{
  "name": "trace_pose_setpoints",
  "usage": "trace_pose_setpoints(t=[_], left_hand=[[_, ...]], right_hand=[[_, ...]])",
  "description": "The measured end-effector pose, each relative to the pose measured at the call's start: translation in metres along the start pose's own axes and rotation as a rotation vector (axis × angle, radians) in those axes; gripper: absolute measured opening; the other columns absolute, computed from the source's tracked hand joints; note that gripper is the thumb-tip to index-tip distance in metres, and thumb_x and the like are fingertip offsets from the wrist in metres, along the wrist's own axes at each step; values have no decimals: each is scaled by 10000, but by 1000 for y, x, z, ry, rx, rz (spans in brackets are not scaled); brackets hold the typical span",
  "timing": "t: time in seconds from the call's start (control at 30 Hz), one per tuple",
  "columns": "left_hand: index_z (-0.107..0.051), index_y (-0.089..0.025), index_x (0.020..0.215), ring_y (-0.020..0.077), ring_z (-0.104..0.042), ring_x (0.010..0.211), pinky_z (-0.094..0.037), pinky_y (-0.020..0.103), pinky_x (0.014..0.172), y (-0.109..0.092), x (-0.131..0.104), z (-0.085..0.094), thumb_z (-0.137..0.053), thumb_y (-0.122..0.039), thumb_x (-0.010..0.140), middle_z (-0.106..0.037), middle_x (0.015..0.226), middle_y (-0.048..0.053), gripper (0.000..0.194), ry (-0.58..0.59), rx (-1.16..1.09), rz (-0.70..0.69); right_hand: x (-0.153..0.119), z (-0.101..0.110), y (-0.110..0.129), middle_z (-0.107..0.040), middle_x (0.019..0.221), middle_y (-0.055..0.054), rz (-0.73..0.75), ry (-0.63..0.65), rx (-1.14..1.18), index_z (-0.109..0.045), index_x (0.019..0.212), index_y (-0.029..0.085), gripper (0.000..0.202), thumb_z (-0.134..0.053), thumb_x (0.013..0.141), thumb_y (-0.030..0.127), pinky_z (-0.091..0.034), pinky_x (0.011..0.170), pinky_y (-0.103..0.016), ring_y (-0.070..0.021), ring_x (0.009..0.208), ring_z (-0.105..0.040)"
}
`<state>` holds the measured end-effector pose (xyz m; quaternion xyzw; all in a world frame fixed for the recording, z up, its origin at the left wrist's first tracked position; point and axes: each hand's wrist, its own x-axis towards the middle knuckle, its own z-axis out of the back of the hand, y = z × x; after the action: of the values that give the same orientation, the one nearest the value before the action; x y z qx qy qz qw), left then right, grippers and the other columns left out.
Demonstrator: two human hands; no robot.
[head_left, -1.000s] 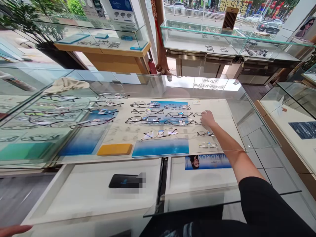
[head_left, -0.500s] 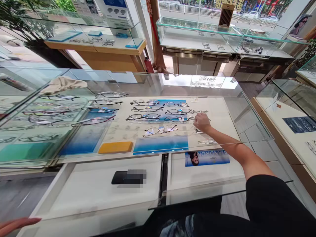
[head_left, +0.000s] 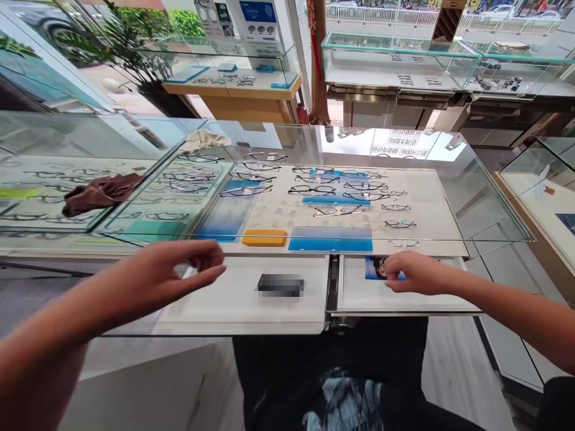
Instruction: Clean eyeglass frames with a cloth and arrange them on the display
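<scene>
My left hand (head_left: 197,263) hovers over the left drawer's front area, its fingers curled and the thumb apart from them, with nothing between. My right hand (head_left: 415,272) is above the right drawer (head_left: 354,296), fingers bent and the thumb slightly apart, holding nothing I can see. It partly covers a blue leaflet with a portrait (head_left: 372,268). Beyond the hands, several eyeglasses (head_left: 312,190) lie in rows inside the glass counter (head_left: 444,215). A small pair of glasses (head_left: 399,224) lies behind my right hand. A yellow case (head_left: 264,237) and a blue panel (head_left: 330,239) sit near the counter's front.
A dark, blurred-out object (head_left: 281,285) lies in the left drawer (head_left: 215,314). A brown cloth (head_left: 103,193) and a beige cloth (head_left: 204,140) rest on the glass at left. More glass showcases (head_left: 399,66) stand across the room.
My right hand has drawn back from the small glasses to above the drawer. My left hand has come up from the lower left corner. The view has turned left.
</scene>
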<state>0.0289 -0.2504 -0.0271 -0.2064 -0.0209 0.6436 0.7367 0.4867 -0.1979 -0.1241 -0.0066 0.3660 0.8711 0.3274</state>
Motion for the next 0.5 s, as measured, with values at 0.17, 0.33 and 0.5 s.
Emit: trace_pose_setpoints(t=[0.17, 0.33, 0.5], left_hand=[[-682, -218, 777, 183, -638, 765, -396, 291, 699, -71, 86, -9, -532, -421, 874, -729, 817, 21, 270, -116, 178, -299], [-784, -165, 997, 261, -700, 988, -474, 338, 801, -111, 154, -42, -542, -365, 1012, -772, 1056, 100, 314, -249, 314, -408], [-829, -149, 1115, 309, -706, 1057, -514, 365, 826, -117, 181, -64, -659, -425, 989, -770, 1082, 134, 348, -234, 382, -418]], right_hand=[[-28, 61, -38, -745, 1036, -144, -355, -742, -337, -665, 836, 222, 282, -558, 998, 427, -490, 923, -420, -305, 1045, -647], [-58, 61, -112, -667, 1450, -261, -710, -805, -423, -722, 1307, 98, 515, -520, 960, 420, -419, 1187, -517, -404, 1371, -559], [-62, 42, -126, -686, 1464, -230, -693, -925, -443, -712, 1373, 120, 596, -422, 972, 452, -452, 1150, -545, -412, 1347, -583]])
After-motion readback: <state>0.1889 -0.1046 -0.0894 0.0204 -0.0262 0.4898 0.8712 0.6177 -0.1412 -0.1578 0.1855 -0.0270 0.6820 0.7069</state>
